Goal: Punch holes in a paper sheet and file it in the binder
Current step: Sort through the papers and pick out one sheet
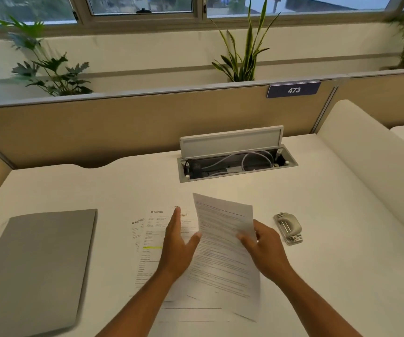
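Your right hand (265,249) pinches a raised paper sheet (222,239). Your left hand (175,246) lies open over papers (151,239) on the counter (329,263).

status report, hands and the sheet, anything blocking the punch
Right hand grips sheet, held above loose papers. Left hand open, fingers straight, thumb at sheet's edge. Hole punch right of sheet, nothing between; binder closed at left.

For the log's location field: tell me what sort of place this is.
Probably an office workstation: a partition with number plate 473, an open cable box set in the white desk, and a closed grey binder.
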Motion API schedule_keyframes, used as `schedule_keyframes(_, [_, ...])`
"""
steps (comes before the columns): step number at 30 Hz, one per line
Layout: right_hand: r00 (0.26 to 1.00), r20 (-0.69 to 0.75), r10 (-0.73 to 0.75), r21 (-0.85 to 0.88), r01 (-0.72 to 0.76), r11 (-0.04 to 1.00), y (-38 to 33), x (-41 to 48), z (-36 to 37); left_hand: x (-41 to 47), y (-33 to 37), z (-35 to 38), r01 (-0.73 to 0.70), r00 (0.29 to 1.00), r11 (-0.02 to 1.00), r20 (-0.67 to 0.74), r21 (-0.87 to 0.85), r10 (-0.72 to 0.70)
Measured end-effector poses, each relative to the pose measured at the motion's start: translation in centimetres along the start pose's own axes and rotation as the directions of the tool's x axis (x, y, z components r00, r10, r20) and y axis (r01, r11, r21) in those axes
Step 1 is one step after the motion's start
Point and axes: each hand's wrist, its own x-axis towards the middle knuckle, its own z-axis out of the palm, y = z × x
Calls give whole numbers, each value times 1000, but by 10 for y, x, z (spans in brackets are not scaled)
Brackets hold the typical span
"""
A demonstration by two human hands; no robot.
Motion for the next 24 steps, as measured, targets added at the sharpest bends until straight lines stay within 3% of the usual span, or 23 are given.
schedule_keyframes(2, [995, 92, -24, 130, 11, 991, -12, -7, -3, 2, 8, -14, 123, 992, 966, 44, -228, -116])
schedule_keyframes(5, [977, 210, -36, 324, -35, 945, -29, -12, -6, 1, -1, -40, 172, 979, 905, 170, -389, -114])
schedule_keyframes(7, [963, 267, -35, 380, -71, 922, -34, -10, -4, -2, -9, -51, 191, 971, 881, 214, -432, -105])
schedule_keyframes(11, [921, 391, 7, 352, -157, 923, -34, 0, 4, -9, -23, -61, 234, 972, 858, 132, -458, -194])
schedule_keyframes(14, [952, 286, 105, 349, -206, 914, -17, 22, 15, -14, -36, -67, 250, 966, 859, 59, -447, -250])
schedule_keyframes(17, [998, 52, 19, 93, -24, 995, 14, 50, 24, -20, -50, -72, 283, 953, 855, 27, -433, -302])
schedule_keyframes(19, [994, 110, -4, -186, 25, 982, 31, 68, 28, -23, -58, -75, 306, 943, 856, 10, -416, -332])
schedule_keyframes(21, [984, 177, 13, -422, 64, 904, 40, 80, 34, -25, -64, -76, 326, 933, 848, -2, -417, -360])
schedule_keyframes(24, [968, 245, -51, -559, 184, 809, 44, 90, 46, -25, -69, -77, 351, 921, 823, 6, -447, -390])
